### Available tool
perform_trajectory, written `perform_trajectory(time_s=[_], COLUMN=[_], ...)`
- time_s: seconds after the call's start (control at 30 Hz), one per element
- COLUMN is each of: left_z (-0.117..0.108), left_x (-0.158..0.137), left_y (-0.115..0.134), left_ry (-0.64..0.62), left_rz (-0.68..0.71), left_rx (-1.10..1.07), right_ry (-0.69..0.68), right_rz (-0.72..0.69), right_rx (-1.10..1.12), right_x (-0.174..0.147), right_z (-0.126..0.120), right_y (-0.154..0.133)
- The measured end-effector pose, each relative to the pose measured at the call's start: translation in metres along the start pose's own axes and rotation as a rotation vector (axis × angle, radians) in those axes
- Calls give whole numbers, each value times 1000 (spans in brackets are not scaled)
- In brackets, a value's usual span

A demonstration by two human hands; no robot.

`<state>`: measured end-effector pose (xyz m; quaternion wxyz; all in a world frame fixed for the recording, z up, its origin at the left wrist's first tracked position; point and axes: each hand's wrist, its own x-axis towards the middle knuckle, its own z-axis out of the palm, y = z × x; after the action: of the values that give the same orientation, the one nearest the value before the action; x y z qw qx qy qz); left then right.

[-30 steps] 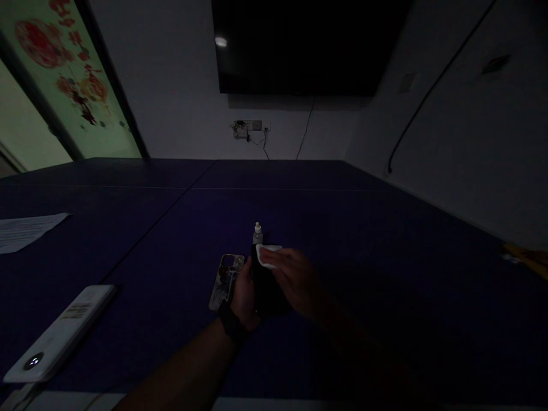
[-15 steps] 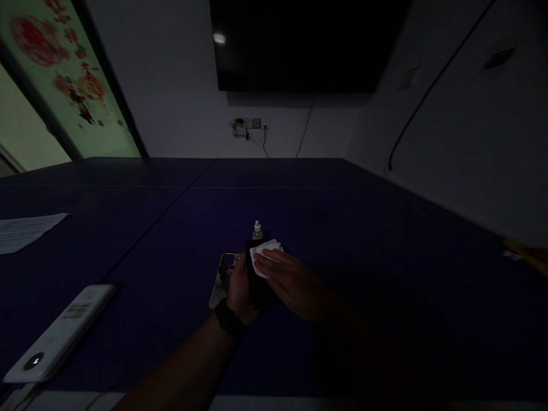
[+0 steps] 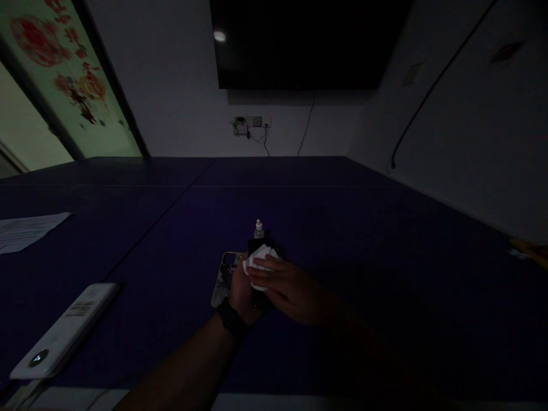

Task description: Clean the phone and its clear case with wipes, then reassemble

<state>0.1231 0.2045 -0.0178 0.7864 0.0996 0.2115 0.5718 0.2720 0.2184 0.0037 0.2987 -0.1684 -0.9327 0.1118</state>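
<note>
A dark smartphone (image 3: 256, 245) rests in my left hand (image 3: 243, 292), whose fingers wrap round its edge; a black watch sits on that wrist. My right hand (image 3: 291, 290) presses a folded white wipe (image 3: 260, 261) against the phone's face, its fingers spread over the wipe. Much of the phone is covered by the wipe and that hand. Beside my left hand lies a patterned phone case (image 3: 222, 282) with a camera cutout, partly hidden by the hand. Just beyond the phone stands a small clear bottle (image 3: 258, 230) with a white cap.
The dark blue table (image 3: 368, 228) runs to the wall. At near left lies a white power bank (image 3: 64, 331) with a lit display and a cable; printed paper (image 3: 29, 231) lies farther back. A yellow object (image 3: 531, 251) is at the right edge. A large screen (image 3: 312, 45) hangs ahead.
My right hand has slid the wipe down and slightly left across the phone, toward my left thumb. More of the phone's top end shows now. My left hand keeps its hold.
</note>
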Motion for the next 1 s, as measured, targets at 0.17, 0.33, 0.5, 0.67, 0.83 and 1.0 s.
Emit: perform_trajectory(time_s=[0.17, 0.33, 0.5, 0.67, 0.83, 1.0], left_z=[9, 8, 5, 3, -1, 2], left_x=[-5, -4, -2, -2, 1, 1], left_y=[1, 1, 1, 1, 2, 2], left_ry=[-21, 28, 16, 15, -10, 1], left_rz=[4, 10, -26, 36, -41, 22], left_rx=[-9, -22, -7, -15, 1, -5], right_ry=[121, 88, 93, 95, 59, 125], right_rz=[80, 24, -1, 19, -33, 61], right_rx=[-36, -60, -4, -86, 23, -38], right_x=[-3, 1, 0, 2, 0, -1], right_z=[-5, 0, -3, 0, -3, -2], right_y=[6, -3, 0, -2, 0, 1])
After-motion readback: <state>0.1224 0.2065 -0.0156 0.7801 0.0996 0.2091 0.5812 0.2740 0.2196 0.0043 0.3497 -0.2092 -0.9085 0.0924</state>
